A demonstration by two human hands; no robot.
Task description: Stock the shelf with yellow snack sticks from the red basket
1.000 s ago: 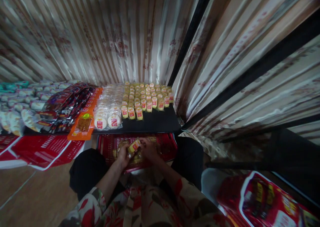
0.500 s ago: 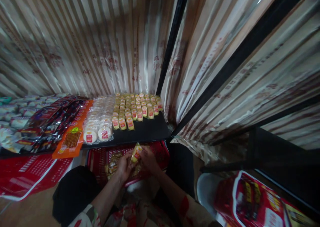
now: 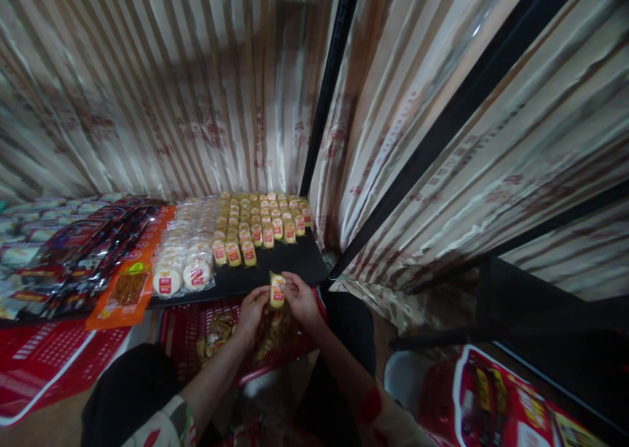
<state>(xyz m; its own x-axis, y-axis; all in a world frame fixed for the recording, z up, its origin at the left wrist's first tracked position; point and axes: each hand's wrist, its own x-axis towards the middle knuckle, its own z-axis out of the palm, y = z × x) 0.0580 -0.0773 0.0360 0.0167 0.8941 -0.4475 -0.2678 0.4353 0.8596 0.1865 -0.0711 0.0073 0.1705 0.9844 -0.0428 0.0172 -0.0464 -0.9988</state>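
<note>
My left hand and my right hand together pinch a small yellow wrapped snack pack with a red label, held upright over the front edge of a black shelf. Below my hands a red basket holds more such packs. On the shelf stand rows of the same yellow packs, the front row ending just left of my hands.
Left of the yellow packs lie round white cakes in clear wrap, an orange packet, dark red packets and pale packs. A striped curtain hangs behind. Another red basket lies lower left; a red printed bag lower right.
Both hands have lifted the yellow pack up out of the red basket to the shelf's front edge, turning it upright. The camera view has shifted left and tilted upward.
</note>
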